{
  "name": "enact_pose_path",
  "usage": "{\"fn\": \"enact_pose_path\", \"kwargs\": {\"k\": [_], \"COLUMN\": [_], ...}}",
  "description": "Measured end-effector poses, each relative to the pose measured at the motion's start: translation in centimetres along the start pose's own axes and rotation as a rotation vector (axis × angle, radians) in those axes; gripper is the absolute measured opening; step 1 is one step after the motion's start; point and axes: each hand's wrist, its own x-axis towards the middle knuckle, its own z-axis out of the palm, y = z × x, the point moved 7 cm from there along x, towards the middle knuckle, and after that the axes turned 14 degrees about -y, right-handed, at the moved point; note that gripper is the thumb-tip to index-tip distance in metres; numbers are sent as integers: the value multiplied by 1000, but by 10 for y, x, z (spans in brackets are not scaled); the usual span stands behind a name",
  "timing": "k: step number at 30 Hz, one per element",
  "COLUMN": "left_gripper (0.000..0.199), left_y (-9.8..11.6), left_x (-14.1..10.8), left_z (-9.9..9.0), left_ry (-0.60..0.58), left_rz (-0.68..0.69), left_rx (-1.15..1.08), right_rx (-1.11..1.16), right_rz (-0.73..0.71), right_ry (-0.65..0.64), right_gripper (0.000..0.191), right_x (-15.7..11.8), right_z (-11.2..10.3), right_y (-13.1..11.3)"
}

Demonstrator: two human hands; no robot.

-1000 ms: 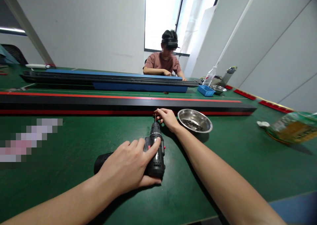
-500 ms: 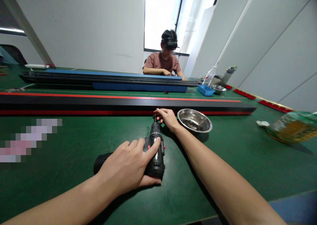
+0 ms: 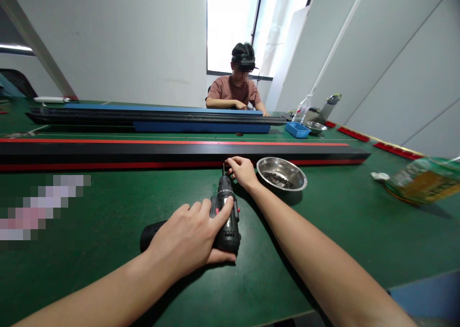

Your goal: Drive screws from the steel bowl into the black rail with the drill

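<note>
My left hand point(image 3: 189, 233) is wrapped round a black cordless drill point(image 3: 230, 226), which lies on its side with its bit point(image 3: 223, 169) pointing away from me. The bit's tip is close to the red lower edge of a long black bar with red strips point(image 3: 172, 151). My right hand point(image 3: 242, 171) has its fingers pinched together beside the bit's tip, against the front of the bar; anything between them is too small to make out. Just right of that hand, a steel bowl point(image 3: 300, 176) holds many small dark screws point(image 3: 278, 179).
Behind the bar lies a stack of long black and blue strips point(image 3: 201, 125). Across the table sits a co-worker point(image 3: 235, 89). A blue basket point(image 3: 297, 129), a second steel bowl point(image 3: 315, 127) and bottles stand back right. A green-yellow bag point(image 3: 427, 181) lies at right.
The view has shifted slightly. Both hands and the drill hold nearly the same place against the bar, the drill's rear having moved a little forward.
</note>
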Motion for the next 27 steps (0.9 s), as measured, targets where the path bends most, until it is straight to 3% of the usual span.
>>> {"fn": "enact_pose_path", "kwargs": {"k": [22,27], "left_gripper": [103,102], "left_y": [-2,-1], "left_x": [5,3], "left_z": [-2,-4], "left_ry": [22,25], "left_rz": [-10,-1], "left_rx": [16,4], "right_rx": [-63,-123], "right_rz": [-18,-57], "right_ry": [2,85], "right_gripper": [26,23], "right_x": [-7,-16], "right_z": [1,1], "right_y": [-8,-22]}}
